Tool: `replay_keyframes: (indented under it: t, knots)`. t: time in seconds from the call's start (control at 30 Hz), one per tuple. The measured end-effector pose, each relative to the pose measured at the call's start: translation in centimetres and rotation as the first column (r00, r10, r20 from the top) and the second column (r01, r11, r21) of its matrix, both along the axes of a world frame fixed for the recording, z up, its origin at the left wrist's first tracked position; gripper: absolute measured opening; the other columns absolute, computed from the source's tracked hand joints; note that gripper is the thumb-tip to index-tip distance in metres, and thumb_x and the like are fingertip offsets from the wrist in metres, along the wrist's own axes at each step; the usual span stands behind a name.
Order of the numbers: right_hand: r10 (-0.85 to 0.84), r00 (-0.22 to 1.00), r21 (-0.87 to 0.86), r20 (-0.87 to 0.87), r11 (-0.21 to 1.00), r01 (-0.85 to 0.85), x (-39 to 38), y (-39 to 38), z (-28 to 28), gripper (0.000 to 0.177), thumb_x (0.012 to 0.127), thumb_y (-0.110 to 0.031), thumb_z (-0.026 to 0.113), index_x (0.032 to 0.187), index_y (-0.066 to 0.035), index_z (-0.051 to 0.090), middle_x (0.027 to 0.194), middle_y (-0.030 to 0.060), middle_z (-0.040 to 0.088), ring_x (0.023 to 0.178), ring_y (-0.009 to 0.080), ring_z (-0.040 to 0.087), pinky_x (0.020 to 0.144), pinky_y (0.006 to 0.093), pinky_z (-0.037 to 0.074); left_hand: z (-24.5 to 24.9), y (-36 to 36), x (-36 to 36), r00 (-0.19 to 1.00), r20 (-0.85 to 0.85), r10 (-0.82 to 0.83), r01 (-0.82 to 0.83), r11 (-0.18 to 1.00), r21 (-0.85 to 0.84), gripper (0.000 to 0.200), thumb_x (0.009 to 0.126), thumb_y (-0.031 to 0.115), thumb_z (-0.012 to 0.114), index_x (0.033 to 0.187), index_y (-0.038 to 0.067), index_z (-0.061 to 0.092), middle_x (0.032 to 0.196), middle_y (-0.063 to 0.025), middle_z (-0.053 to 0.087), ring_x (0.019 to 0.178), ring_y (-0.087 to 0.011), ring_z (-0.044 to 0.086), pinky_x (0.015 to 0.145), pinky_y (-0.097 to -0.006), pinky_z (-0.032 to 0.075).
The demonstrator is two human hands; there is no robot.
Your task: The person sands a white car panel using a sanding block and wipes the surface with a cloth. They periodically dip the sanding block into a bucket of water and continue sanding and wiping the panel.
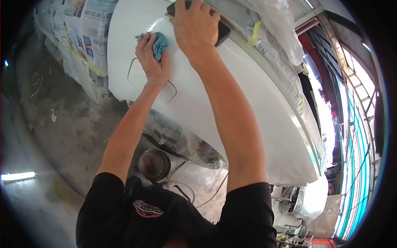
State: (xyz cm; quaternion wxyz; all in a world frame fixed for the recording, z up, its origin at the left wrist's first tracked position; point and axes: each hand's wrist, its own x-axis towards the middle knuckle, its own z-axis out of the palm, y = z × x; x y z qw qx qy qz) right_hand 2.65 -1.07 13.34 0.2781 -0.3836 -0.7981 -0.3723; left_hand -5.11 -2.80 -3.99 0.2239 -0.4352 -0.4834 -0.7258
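A glossy white car body panel (pixel 248 120) with a fuel flap (pixel 138 78) outlined in it spreads out before me. On its upper left part, my left hand (pixel 152 58) presses a crumpled teal cloth (pixel 160 46) against the paint, fingers curled over it. Farther up and to the right, my right hand (pixel 196 25) grips a long black sanding block (pixel 223 33) from above. The block lies on the panel near its taped edge, and a thin yellowish rim shows at its left end. My palm hides the block's middle.
Newspaper masking (pixel 84 33) with yellow tape covers the left side. Plastic sheeting (pixel 285 25) hangs along the panel's right edge. Below, a round bucket (pixel 154 164) stands on the concrete floor, beside a thin hose (pixel 213 196).
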Motion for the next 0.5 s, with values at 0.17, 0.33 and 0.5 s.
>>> replay_keyframes:
  t: [0.17, 0.33, 0.5]
  knots:
    - [-0.094, 0.996, -0.255, -0.009, 0.963, 0.088, 7.3, -4.8, 2.4, 0.062, 0.089, -0.041, 0.077, 0.143, -0.021, 0.054, 0.118, 0.0147, 0.065, 0.110, 0.0364, 0.066, 0.089, 0.0506, 0.054, -0.2, -0.2, -0.3, 1.000, 0.028, -0.005, 0.006, 1.000, -0.016, 0.055, 0.093, 0.016, 0.065, 0.145, 0.002, 0.053, 0.151, -0.0198, 0.049, 0.144, -0.0479, 0.037, 0.121, -0.0571, 0.026]
    - [-0.125, 0.986, -0.233, -0.110, 0.968, 0.096, 18.4, -7.4, 1.7, 0.066, 0.087, -0.041, 0.080, 0.146, -0.023, 0.056, 0.120, 0.0141, 0.064, 0.112, 0.0392, 0.064, 0.093, 0.0544, 0.052, 0.2, 0.0, 0.2, 0.995, 0.091, -0.043, 0.042, 0.999, 0.011, 0.055, 0.091, 0.016, 0.067, 0.143, 0.003, 0.055, 0.151, -0.0195, 0.049, 0.144, -0.0475, 0.037, 0.120, -0.0598, 0.024]
    - [0.048, 0.998, -0.055, -0.037, 0.997, -0.050, 1.0, -1.1, -0.4, 0.054, 0.090, -0.041, 0.075, 0.137, -0.018, 0.060, 0.126, 0.0139, 0.063, 0.111, 0.0347, 0.066, 0.086, 0.0529, 0.055, -0.4, 0.1, 0.0, 0.997, 0.071, -0.029, 0.030, 1.000, -0.007, 0.055, 0.091, 0.019, 0.069, 0.141, 0.003, 0.055, 0.150, -0.0193, 0.051, 0.143, -0.0466, 0.039, 0.119, -0.0587, 0.026]
